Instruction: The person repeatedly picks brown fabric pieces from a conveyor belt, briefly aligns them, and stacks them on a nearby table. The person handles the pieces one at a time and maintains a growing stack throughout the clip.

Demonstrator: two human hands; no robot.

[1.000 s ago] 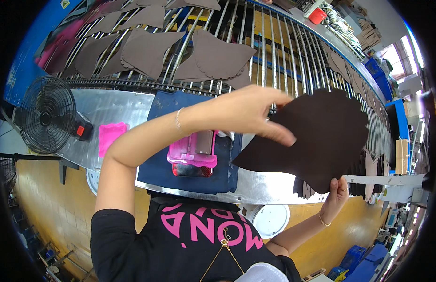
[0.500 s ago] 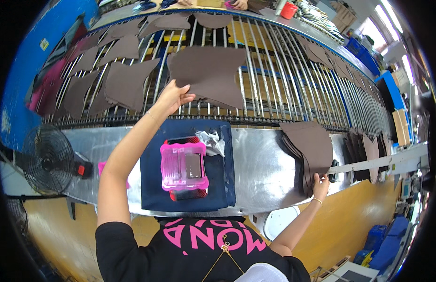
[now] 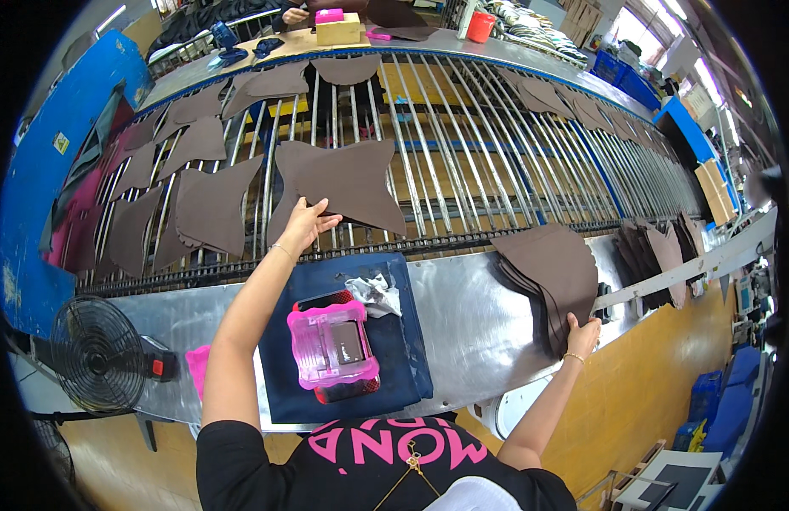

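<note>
A brown cut sheet piece (image 3: 339,179) with curved edges lies across the metal rods of the conveyor (image 3: 463,153). My left hand (image 3: 309,225) is at its near edge, fingers spread and the tips touching it. To the right, a fanned stack of similar brown pieces (image 3: 552,264) rests on the metal table and overhangs its front edge. My right hand (image 3: 582,335) pinches the near lower corner of that stack. Between my arms, a pink-framed device with a clear top (image 3: 331,345) sits on a folded dark blue cloth (image 3: 403,366), beside a crumpled whitish wrapper (image 3: 375,295).
More brown pieces (image 3: 216,204) lie on the rods at left and far right. A black fan (image 3: 101,353) stands at the table's left end. A white bar (image 3: 692,268) crosses the right end near other hanging pieces (image 3: 658,255). Across the conveyor, another person's hand (image 3: 295,15) shows.
The brown piece under my left hand has settled flatter on the rods, and the fingers have spread. My right hand stays at the stack's corner. The whole view has shifted, showing more of the far side.
</note>
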